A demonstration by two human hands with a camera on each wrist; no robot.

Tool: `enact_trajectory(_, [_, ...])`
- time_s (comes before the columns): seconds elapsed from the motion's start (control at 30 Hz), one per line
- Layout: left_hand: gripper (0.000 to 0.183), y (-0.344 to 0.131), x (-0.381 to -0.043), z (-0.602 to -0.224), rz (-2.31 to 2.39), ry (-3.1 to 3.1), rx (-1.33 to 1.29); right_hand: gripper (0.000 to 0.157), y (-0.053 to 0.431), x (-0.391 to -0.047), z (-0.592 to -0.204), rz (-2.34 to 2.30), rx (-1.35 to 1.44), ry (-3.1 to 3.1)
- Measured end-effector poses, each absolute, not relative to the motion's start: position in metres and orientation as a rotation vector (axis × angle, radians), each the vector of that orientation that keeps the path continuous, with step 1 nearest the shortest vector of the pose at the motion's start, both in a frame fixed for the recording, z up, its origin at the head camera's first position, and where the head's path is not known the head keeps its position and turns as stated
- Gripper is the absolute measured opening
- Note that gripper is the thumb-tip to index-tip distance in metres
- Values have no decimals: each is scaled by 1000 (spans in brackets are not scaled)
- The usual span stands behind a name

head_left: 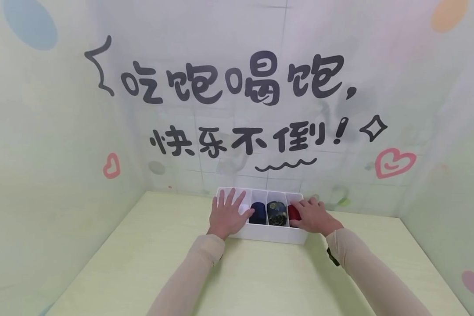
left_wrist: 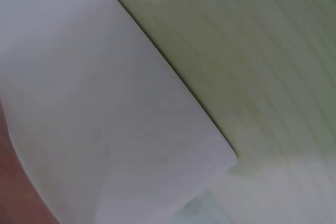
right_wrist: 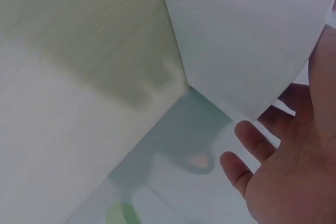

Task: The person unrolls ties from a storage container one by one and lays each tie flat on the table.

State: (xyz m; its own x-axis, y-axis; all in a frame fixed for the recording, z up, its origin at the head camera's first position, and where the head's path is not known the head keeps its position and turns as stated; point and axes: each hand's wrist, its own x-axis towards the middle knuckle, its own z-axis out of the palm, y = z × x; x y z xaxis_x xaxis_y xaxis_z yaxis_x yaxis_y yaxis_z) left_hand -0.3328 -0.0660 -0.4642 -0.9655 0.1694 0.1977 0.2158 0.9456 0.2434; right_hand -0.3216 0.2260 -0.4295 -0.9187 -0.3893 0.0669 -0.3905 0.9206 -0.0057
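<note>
The left hand (head_left: 228, 218) spreads over one divided box (head_left: 268, 233), three cloth rolls (head_left: 277, 214) to its right; whether the right hand (head_left: 315, 217) pinches the red one (head_left: 293, 213), I cannot tell.

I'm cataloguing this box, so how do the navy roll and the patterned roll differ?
The navy roll looks plain; the patterned roll has yellowish motifs. The patterned roll looks a little wider than the navy roll. Both occupy separate compartments of the white divided box.
</note>
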Motion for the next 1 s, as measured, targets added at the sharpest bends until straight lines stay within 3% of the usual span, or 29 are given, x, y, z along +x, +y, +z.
enact_trajectory(0.2, [73, -66, -330, -459, -396, -2923, -282, 63, 227, -324, -425, 31, 643, -2985])
enact_trajectory(0.53, [72, -64, -331, -461, -398, -2946, -265, 32, 226, -328, -425, 84, 736, -2955])
enact_trajectory(1.0, [72, -65, -332, -464, -402, -2956, -246, 18, 223, -332, -427, 195, 783, -3015])
